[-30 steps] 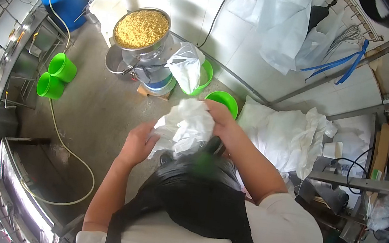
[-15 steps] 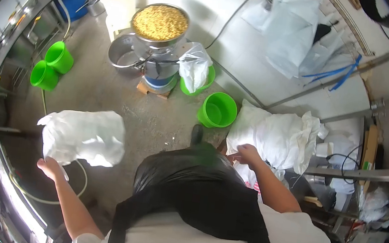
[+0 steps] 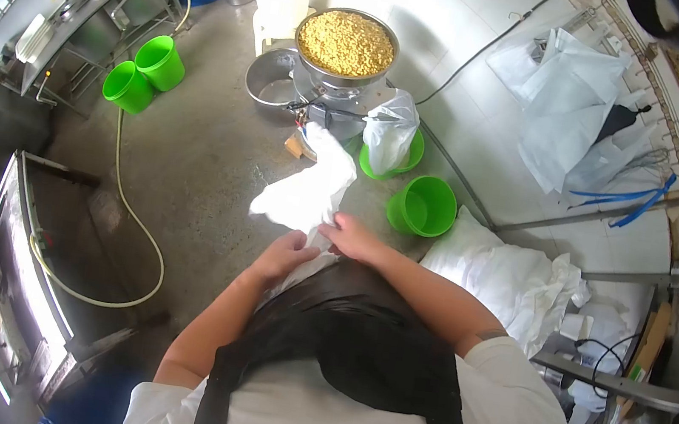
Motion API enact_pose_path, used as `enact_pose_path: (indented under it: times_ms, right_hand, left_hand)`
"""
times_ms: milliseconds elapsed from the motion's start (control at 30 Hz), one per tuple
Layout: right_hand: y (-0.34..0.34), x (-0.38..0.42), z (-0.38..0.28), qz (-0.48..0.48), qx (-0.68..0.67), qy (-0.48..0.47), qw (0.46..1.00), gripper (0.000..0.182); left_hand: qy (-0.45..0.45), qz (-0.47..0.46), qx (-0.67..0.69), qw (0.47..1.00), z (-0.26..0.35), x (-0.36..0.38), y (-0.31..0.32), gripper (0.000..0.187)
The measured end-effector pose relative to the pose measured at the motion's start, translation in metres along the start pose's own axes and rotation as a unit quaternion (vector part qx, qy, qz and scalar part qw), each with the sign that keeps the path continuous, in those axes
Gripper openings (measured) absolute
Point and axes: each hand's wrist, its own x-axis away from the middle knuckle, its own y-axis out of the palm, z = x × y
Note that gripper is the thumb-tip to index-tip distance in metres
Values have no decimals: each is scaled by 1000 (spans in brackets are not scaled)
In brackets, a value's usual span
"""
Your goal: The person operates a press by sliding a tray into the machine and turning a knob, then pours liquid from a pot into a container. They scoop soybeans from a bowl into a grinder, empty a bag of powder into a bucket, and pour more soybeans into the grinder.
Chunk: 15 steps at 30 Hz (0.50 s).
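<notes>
A limp white cloth bag hangs out in front of my apron, bent and brightly lit. My left hand is closed on its near end, which trails down toward the apron. Right beside it, my right hand pinches the same end, so the two hands almost touch. Beyond the bag stands a machine topped by a steel bowl of yellow kernels or beans. The bag hides part of the machine's base.
A green bucket stands near full white sacks at right. Another green tub holds a white plastic bag. At left, two green buckets sit near a hose on the floor. A steel pot flanks the machine.
The white bag has swung from the left to the front of my body and gone limp. My right hand has left the sacks' side and joined my left hand on it.
</notes>
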Motion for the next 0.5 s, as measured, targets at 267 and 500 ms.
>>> enact_pose_path:
  times_ms: [267,500]
  right_hand:
    - [-76,-44,59,56,-30,93,994,33]
    - [-102,-66,11,-216,66,48,973,40]
  left_hand:
    - [-68,507,261,819,-46,31,-120,20]
    - [-88,424,-76,898,-60,17,-89,25]
